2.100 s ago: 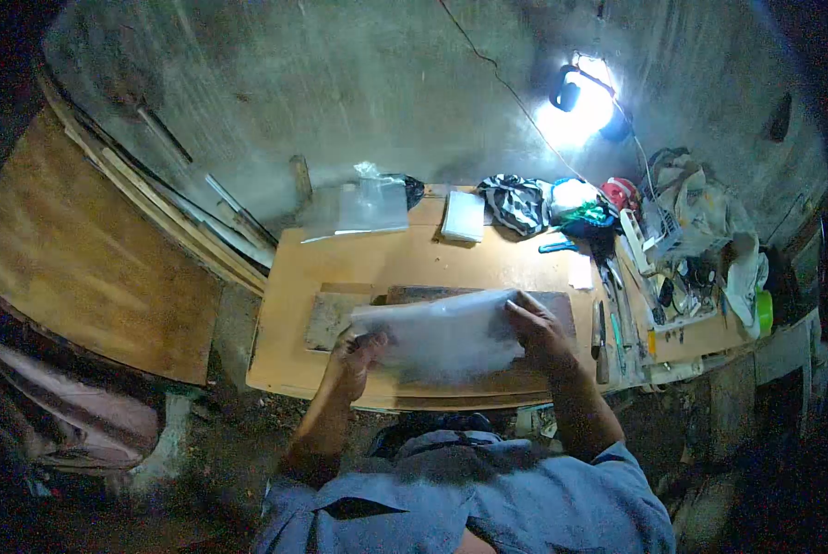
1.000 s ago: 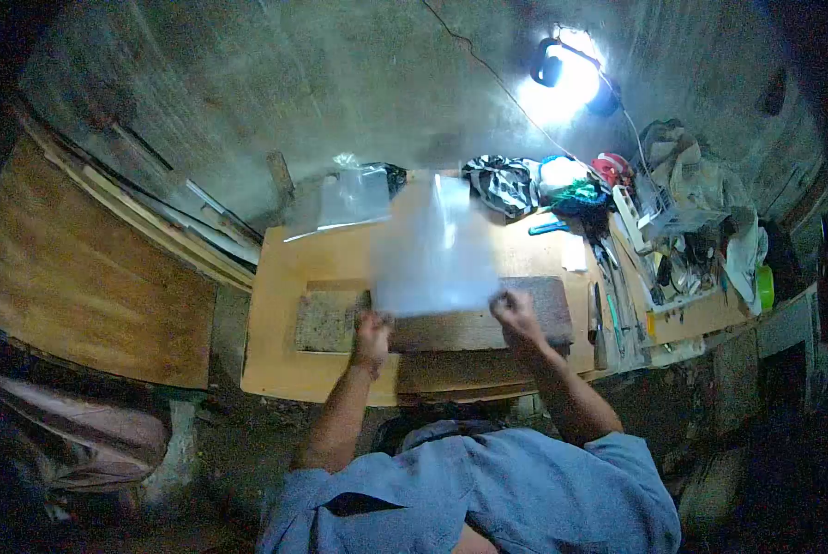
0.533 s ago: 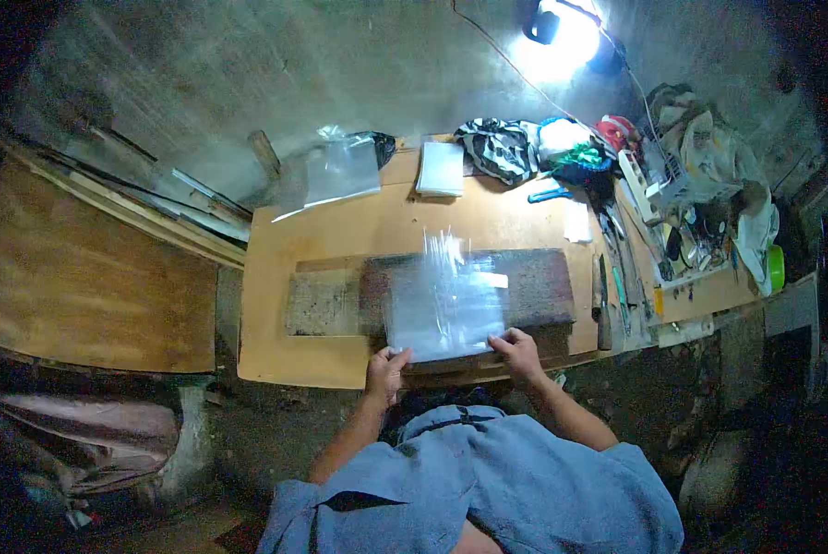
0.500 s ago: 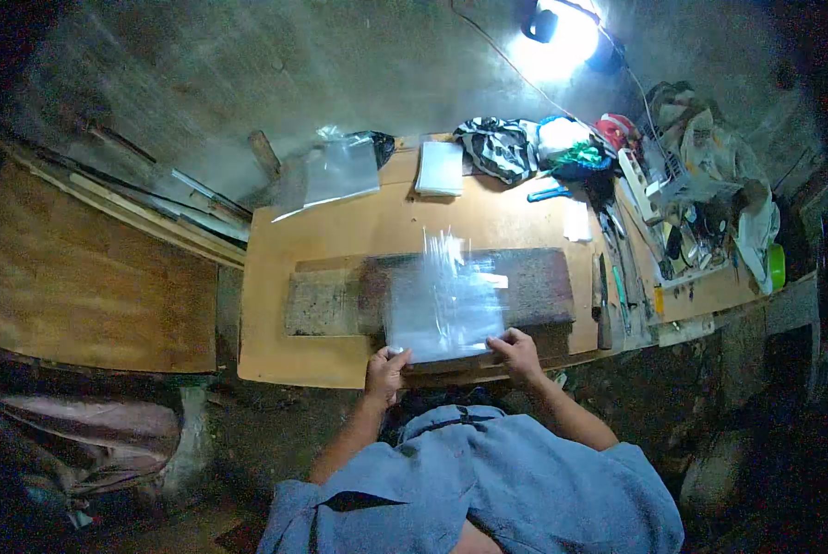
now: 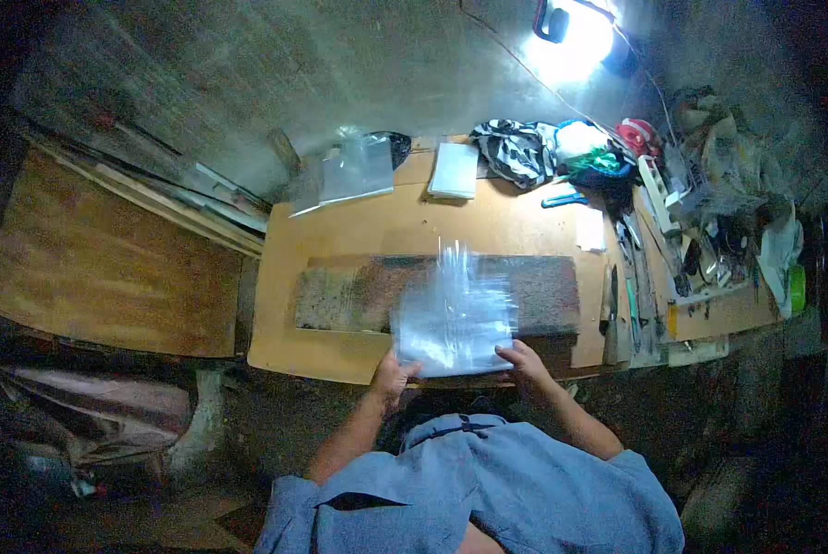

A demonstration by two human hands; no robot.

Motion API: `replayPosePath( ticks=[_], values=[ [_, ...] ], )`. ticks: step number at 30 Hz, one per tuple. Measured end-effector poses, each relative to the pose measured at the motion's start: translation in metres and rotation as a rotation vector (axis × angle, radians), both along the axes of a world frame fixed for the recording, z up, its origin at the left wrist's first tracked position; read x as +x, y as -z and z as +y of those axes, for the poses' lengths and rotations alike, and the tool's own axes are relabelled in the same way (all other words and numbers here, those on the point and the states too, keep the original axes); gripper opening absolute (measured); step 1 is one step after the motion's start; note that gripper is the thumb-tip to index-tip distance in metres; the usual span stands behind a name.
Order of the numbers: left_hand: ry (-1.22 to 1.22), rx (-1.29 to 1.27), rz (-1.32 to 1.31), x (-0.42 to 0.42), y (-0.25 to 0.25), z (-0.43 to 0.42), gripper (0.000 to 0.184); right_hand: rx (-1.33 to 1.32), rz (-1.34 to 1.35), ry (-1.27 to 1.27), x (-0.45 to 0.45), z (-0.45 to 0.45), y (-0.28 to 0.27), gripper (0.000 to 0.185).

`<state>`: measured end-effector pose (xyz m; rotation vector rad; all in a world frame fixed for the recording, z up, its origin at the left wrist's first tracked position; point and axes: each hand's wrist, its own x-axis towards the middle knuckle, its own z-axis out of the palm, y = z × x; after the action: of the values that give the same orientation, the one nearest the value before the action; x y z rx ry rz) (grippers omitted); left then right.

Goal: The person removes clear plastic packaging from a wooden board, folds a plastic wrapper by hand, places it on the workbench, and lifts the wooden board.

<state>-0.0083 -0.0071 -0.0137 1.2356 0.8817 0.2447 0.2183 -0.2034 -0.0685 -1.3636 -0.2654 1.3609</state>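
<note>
Clear plastic sheets (image 5: 456, 319) pinched at both near corners

The left hand (image 5: 394, 379) pinches the stack's near left corner, thumb angled inward along the edge; its other fingers are mostly hidden. The right hand (image 5: 528, 366) grips the opposite corner, thumb on top, pointing inward, with the remaining fingers tucked below. Both forearms slant forward and toward each other from blue sleeves, the hands almost level. The sheets span the gap between the hands and reach away from them, over a dark board (image 5: 543, 291) lying across the table (image 5: 271, 346). Off to the right hand's right lies a knife (image 5: 610, 300). Farther out, beyond the board, sit a blue-handled tool (image 5: 564, 199) ahead of the right hand, a white stack (image 5: 454, 171) ahead of the gap between the hands, and another clear sheet (image 5: 359, 171) ahead of the left hand.
</note>
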Motion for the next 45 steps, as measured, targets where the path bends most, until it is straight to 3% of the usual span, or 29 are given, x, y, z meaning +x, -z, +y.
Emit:
replayPosePath(
  ticks=[2, 5, 8, 9, 11, 12, 13, 14, 16, 17, 19, 20, 21, 22, 23, 24, 25, 27, 29, 30, 32, 34, 35, 39, 41, 42, 43, 45],
  values=[
    [0.175, -0.016, 0.076, -0.012, 0.019, 0.0, 0.051, -0.005, 0.014, -0.054, 0.006, -0.002, -0.002, 0.034],
    [0.181, 0.022, 0.043, -0.013, 0.0, -0.013, 0.045, -0.03, 0.066, -0.119, 0.015, 0.004, -0.012, 0.033],
    [0.255, -0.056, -0.007, -0.021, -0.007, -0.01, 0.048, -0.132, 0.422, -0.039, 0.018, 0.007, -0.041, 0.027],
    [0.318, -0.143, -0.047, -0.025, -0.006, -0.008, 0.053, -0.139, 0.413, -0.045, 0.018, 0.008, -0.038, 0.027],
    [0.369, -0.188, -0.038, -0.034, -0.004, 0.003, 0.054, 0.005, 0.066, -0.133, 0.018, 0.012, -0.03, 0.024],
    [0.426, -0.226, -0.017, -0.039, -0.004, 0.008, 0.055, -0.05, -0.025, -0.228, 0.019, 0.023, -0.091, 0.026],
    [0.418, -0.23, -0.033, -0.041, -0.024, 0.01, 0.055, -0.057, -0.039, -0.237, 0.021, 0.028, -0.092, 0.026],
    [0.261, -0.342, -0.023, -0.043, -0.062, 0.009, 0.053, 0.031, -0.042, -0.203, 0.023, 0.032, -0.092, 0.027],
    [0.17, -0.433, -0.477, -0.071, 0.03, 0.014, 0.059, 0.172, 0.036, -0.009, 0.013, 0.05, -0.119, 0.028],
    [0.169, -0.433, -0.499, -0.077, 0.033, 0.022, 0.059, 0.169, 0.015, -0.015, 0.012, 0.062, -0.137, 0.028],
    [0.174, -0.631, -0.327, -0.093, 0.037, 0.04, 0.064, 0.274, -0.014, 0.073, 0.008, 0.088, -0.167, 0.029],
    [0.171, -0.583, -0.161, -0.088, -0.028, 0.06, 0.067, 0.285, -0.094, 0.103, 0.003, 0.109, -0.188, 0.029],
    [0.166, -0.589, -0.18, -0.098, -0.023, 0.064, 0.067, 0.314, -0.127, 0.11, 0.01, 0.125, -0.171, 0.041],
    [0.117, -0.5, -0.253, -0.109, -0.018, 0.065, 0.067, 0.313, -0.318, 0.114, 0.0, 0.143, -0.187, 0.043],
    [0.068, -0.41, -0.324, -0.118, -0.012, 0.07, 0.067, 0.31, -0.335, 0.157, -0.005, 0.164, -0.191, 0.044],
    [0.068, -0.439, -0.229, -0.125, -0.016, 0.084, 0.066, 0.306, -0.351, 0.2, -0.01, 0.185, -0.195, 0.045],
    [0.067, -0.439, -0.239, -0.133, -0.008, 0.09, 0.066, 0.298, -0.193, 0.28, -0.013, 0.21, -0.196, 0.045],
    [-0.161, -0.499, -0.181, -0.161, 0.025, 0.089, 0.063, 0.428, -0.214, 0.389, -0.026, 0.256, -0.194, 0.041],
    [-0.208, -0.52, -0.186, -0.202, 0.078, 0.087, 0.061, 0.448, -0.197, 0.449, -0.033, 0.301, -0.187, 0.04],
    [-0.252, -0.542, -0.191, -0.216, 0.092, 0.09, 0.06, 0.474, -0.925, 0.421, -0.026, 0.324, -0.168, 0.04],
    [-0.26, -0.548, -0.189, -0.23, 0.047, 0.098, 0.059, 0.515, -1.137, 0.316, -0.012, 0.373, -0.101, 0.049],
    [-0.26, -0.558, -0.206, -0.242, 0.027, 0.101, 0.058, 0.383, -0.227, 0.387, -0.022, 0.409, -0.102, 0.062],
    [-0.266, -0.564, -0.214, -0.248, 0.023, 0.101, 0.057, 0.216, 0.168, 0.487, -0.039, 0.424, -0.128, 0.066],
    [-0.241, -0.604, -0.303, -0.255, 0.007, 0.097, 0.054, 0.138, 0.074, 0.318, -0.057, 0.424, -0.074, 0.069],
    [-0.164, -0.645, -0.396, -0.246, -0.01, 0.098, 0.052, 0.258, 0.0, 0.337, -0.073, 0.393, -0.073, 0.059],
    [-0.119, -0.668, -0.437, -0.237, -0.018, 0.1, 0.052, 0.242, -0.174, 0.22, -0.084, 0.366, -0.084, 0.052],
    [-0.114, -0.661, -0.426, -0.229, -0.018, 0.097, 0.051, 0.212, -0.347, 0.125, -0.089, 0.327, -0.09, 0.045],
    [-0.242, -0.557, -0.231, -0.214, 0.003, 0.087, 0.049, 0.236, -0.335, 0.083, -0.07, 0.264, -0.051, 0.039]
  ],
)
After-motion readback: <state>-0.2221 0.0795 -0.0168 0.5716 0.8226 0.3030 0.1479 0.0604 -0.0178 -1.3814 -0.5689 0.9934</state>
